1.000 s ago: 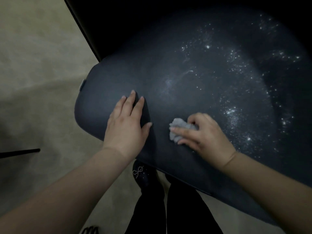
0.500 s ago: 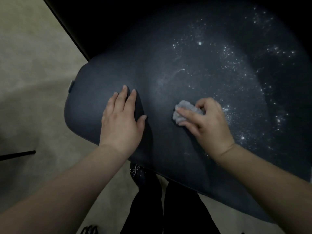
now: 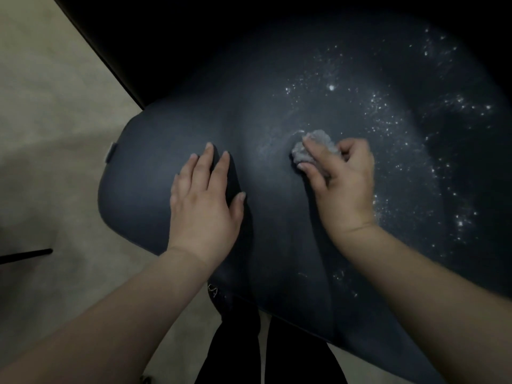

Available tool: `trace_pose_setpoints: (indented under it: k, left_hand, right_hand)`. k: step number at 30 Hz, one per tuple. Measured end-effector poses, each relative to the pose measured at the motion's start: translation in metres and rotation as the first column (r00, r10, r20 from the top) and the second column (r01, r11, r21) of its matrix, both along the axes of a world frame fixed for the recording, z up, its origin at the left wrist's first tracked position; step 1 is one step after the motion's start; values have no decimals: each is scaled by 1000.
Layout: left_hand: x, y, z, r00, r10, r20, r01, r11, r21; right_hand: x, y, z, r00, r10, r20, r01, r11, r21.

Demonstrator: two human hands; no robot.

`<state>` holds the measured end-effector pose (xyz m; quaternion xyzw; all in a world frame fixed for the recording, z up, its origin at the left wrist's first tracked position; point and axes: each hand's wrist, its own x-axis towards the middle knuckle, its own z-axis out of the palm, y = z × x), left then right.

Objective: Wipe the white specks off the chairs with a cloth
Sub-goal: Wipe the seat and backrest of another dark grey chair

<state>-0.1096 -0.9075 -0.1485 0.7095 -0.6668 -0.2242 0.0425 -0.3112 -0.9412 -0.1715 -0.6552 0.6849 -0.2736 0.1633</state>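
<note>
My right hand [image 3: 342, 187] pinches a balled grey cloth [image 3: 314, 149] against the middle of the dark chair seat [image 3: 155, 173]. My left hand [image 3: 205, 200] lies flat, fingers straight, nearer the seat's left edge, holding nothing. White specks [image 3: 393, 126] scatter across the seat's right side and far edge. The small wad could smear specks rather than lift them, or flick them onto the beige floor [image 3: 50, 112].

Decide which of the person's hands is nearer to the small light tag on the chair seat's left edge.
Left. The left hand rests flat on the chair seat, a short way right of the tag. The right hand, gripping the cloth, is farther right across the seat.
</note>
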Motion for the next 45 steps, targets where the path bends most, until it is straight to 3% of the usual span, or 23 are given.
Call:
trace_pose_setpoints:
  k: [2, 4, 7, 9, 12, 14, 19, 23, 26, 29, 31, 33, 36, 39, 40, 43, 45]
  left_hand:
    - [-1, -8, 1, 1000, 0, -10, 0, 1000, -1]
    - [-1, -17, 2, 1000, 17, -15, -17, 1000, -2]
    - [1, -30, 1, 999, 31, -13, -30, 1000, 5]
    - [3, -35, 0, 1000, 27, -7, -27, 1000, 8]
    - [4, -39, 0, 1000, 27, -8, -27, 1000, 6]
    - [2, -41, 1, 999, 40, -11, -40, 999, 9]
    - [-12, -47, 2, 999, 53, -13, -53, 999, 4]
    - [-20, -58, 2, 1000, 20, -5, -20, 1000, 7]
    - [-20, -69, 1, 999, 51, -4, -51, 999, 9]
    - [-20, -81, 3, 996, 87, -10, -87, 996, 7]
    - [-20, -86, 4, 996, 83, -15, -83, 997, 6]
    - [-21, -89, 4, 998, 67, -16, -67, 998, 6]
    - [-22, -92, 4, 999, 45, 3, -45, 999, 8]
    - [-30, -104, 6, 999, 38, 0, -38, 999, 19]
    - [-34, -108, 7, 999, 33, 0, -33, 999, 25]
    - [-45, -120, 9, 1000, 20, -11, -20, 999, 31]
    - [-51, -126, 10, 1000, 4, -14, -4, 1000, 23]
  right_hand:
    - [12, 18, 2, 994, 101, 34, -101, 995, -2]
    - [22, 24, 4, 953, 304, -11, -304, 952, -29]
    - [24, -20, 4, 898, 437, -55, -439, 898, -33]
    - [15, -55, 0, 943, 331, -27, -332, 941, -57]
    - [-12, -72, -6, 999, 0, 41, 1, 1000, -16]
    - [-13, -55, -6, 997, -64, 42, 64, 998, 9]
    - [15, -54, 6, 931, 362, -41, -362, 932, 6]
    - [2, -115, 1, 974, 220, -63, -222, 974, -36]
    - [-5, -102, -3, 998, 63, -29, -63, 998, 3]
    - [12, -64, 2, 980, 197, -34, -198, 980, -8]
    - [17, -77, 4, 932, 358, -54, -358, 934, 1]
    - [16, -112, 4, 917, 392, -80, -394, 919, -11]
    - [-2, -149, -2, 975, 210, -69, -212, 977, -22]
    - [-16, -126, -9, 1000, -10, -12, 10, 1000, -14]
    - [-13, -108, -7, 1000, 8, 10, -8, 1000, 1]
    - [-3, -88, 4, 954, 300, -3, -300, 954, 13]
    - [-10, -121, 3, 942, 330, -58, -330, 944, 12]
